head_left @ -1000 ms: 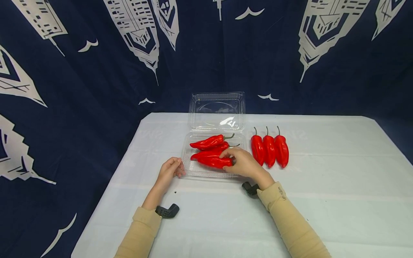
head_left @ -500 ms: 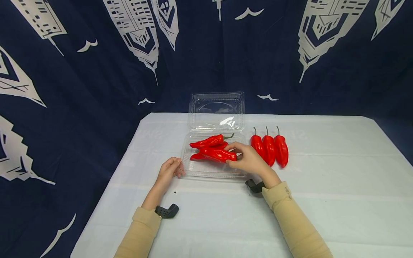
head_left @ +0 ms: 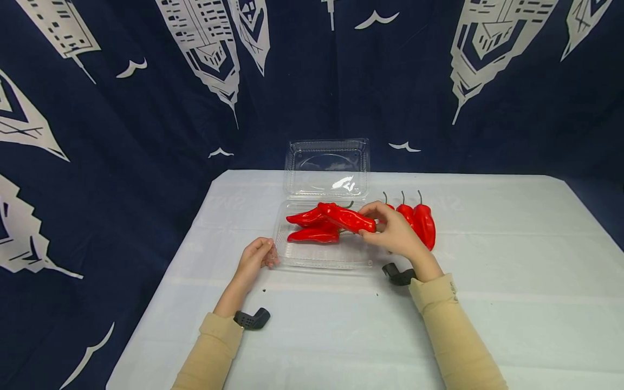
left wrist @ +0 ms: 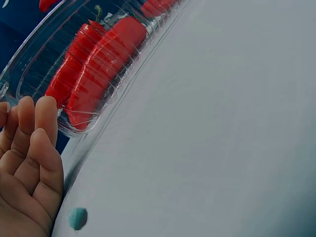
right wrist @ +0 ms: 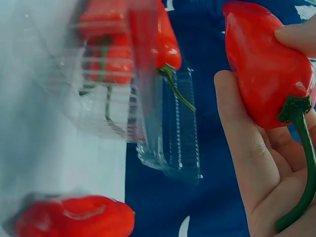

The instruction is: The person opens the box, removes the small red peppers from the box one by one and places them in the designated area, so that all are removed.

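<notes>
My right hand [head_left: 397,230] pinches a red pepper [head_left: 348,218] near its stem end, above the open clear plastic clamshell box [head_left: 292,255]. Seen by the right wrist camera, the held pepper [right wrist: 266,64] sits between thumb and fingers, its green stem [right wrist: 308,163] hanging toward the palm. At least two red peppers [head_left: 314,235] lie crosswise in the box, partly covered by the held one. By the box's left end is my left hand [head_left: 255,254]; its slightly bent fingers [left wrist: 45,118] rest at the wall, and I cannot see any grip on it.
Right of the box, three red peppers [head_left: 426,226] lie side by side, stems away from me, partly behind my right hand. The box's lid [head_left: 326,168] stands raised at the back. A white table [head_left: 512,281] meets a dark blue patterned cloth [head_left: 312,81].
My right hand has lifted the pepper from the front of the box and carried it up and rightward, tilting it. The left hand has stayed still.
</notes>
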`<state>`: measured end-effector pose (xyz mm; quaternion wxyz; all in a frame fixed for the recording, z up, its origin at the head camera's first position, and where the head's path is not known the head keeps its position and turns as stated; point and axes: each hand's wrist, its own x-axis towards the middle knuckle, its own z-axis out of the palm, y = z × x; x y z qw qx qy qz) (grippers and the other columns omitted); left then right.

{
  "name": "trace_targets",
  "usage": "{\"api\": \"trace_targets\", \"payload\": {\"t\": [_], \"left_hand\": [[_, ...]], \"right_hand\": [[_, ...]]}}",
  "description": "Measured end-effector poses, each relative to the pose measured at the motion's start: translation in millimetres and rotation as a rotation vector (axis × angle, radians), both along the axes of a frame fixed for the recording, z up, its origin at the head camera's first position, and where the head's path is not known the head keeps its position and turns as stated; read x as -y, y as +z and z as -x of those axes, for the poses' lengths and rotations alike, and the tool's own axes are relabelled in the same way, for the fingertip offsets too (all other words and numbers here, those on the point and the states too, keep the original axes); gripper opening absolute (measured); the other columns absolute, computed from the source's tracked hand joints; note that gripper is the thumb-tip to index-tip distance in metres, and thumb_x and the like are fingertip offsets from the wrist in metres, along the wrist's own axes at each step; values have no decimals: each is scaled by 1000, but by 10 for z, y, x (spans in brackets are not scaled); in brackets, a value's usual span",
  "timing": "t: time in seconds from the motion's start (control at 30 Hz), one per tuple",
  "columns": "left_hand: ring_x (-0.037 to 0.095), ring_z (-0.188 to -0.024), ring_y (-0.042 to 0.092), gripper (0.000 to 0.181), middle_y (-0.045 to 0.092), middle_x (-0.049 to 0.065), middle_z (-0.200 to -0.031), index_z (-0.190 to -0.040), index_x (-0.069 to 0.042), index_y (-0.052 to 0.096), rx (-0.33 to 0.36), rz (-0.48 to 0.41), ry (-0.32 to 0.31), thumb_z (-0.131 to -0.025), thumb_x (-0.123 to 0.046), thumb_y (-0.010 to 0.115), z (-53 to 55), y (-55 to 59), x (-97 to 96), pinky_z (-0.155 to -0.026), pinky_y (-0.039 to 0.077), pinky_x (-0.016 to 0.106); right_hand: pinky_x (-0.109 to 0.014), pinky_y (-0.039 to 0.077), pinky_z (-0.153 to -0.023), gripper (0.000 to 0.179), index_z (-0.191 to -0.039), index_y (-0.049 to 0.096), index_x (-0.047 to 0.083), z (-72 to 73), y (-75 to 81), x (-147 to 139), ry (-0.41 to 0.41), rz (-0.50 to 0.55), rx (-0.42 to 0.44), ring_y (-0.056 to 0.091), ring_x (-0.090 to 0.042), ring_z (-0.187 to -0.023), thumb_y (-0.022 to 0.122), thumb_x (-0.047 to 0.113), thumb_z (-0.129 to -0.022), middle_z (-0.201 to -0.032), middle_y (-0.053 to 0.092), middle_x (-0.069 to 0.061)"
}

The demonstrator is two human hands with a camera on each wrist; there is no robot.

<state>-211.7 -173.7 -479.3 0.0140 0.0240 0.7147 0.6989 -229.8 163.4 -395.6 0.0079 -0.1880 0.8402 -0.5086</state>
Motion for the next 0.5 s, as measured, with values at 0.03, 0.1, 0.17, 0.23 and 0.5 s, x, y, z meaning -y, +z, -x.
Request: {"api": "trace_targets", "payload": {"t": [0.03,0.1,0.17,0.23,0.5], "left_hand": [[12,-61,58,22,55,4,-73,-92,3,52,1,1,-2,-99,-18,48,0,1,1,-55,46,22],[12,-61,58,22,54,4,-73,-91,3,52,0,-7,-4,-99,-18,48,-2,5,-2,-55,46,22],[12,-61,58,23,54,4,-73,-91,3,52,-1,-8,-5,-99,-18,48,-4,5,-3,-55,46,22],[12,-61,58,23,54,4,-73,-91,2,52,-1,-12,-5,-99,-18,48,-2,-5,-1,-55,46,22],[11,-60,58,21,55,4,-73,-88,-2,53,-24,-7,-8,-98,-20,49,10,-41,5,-54,46,21]], "right_hand": [[-41,53,-78,41,-114,54,6,-3,9,-22,-6,4,6,59,-29,-97,73,7,-77,-113,58,-13],[-41,54,-77,40,-115,54,5,-9,29,-62,-18,16,20,61,-30,-95,72,8,-79,-115,57,-15],[-41,54,-76,40,-117,53,5,-14,45,-101,-34,23,27,63,-32,-92,71,9,-81,-117,56,-16],[-41,54,-76,40,-118,53,5,-17,60,-137,-49,32,29,64,-33,-90,70,9,-82,-117,55,-16],[-25,52,-75,40,-120,56,4,-30,104,-259,-152,69,-51,61,-31,-94,71,12,-83,-119,56,-15]]}}
